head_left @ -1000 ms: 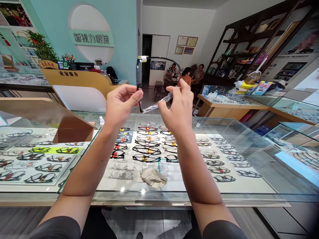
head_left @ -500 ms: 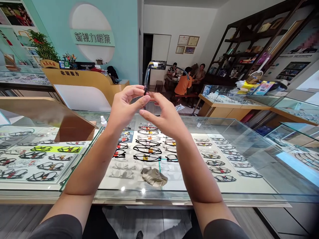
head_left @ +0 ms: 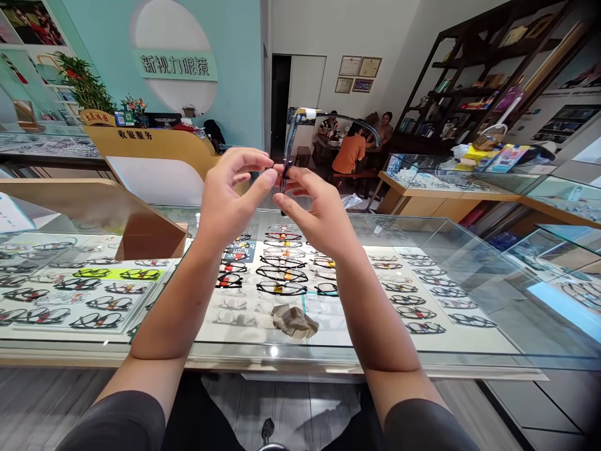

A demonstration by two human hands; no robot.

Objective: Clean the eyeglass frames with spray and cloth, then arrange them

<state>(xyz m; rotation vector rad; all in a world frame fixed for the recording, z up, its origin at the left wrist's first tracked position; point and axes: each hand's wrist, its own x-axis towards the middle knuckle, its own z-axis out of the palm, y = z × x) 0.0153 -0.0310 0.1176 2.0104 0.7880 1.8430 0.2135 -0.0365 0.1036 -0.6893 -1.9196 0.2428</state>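
Wall sign (head_left: 176, 65) reads 新视力眼镜, dark characters on a green band across a white oval (head_left: 173, 28); tan rear bench (head_left: 183, 148) carries 收银服务 on its front. Stylised plaque (head_left: 97, 117) by the plant (head_left: 84, 84), dark card (head_left: 251, 250) and framed sheets (head_left: 350, 65): can't read reliably.

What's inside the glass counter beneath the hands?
Rows of eyeglass frames on a pale base, visible through the glass counter. Whatever lies directly beneath the crumpled cloth or behind the forearms is covered.
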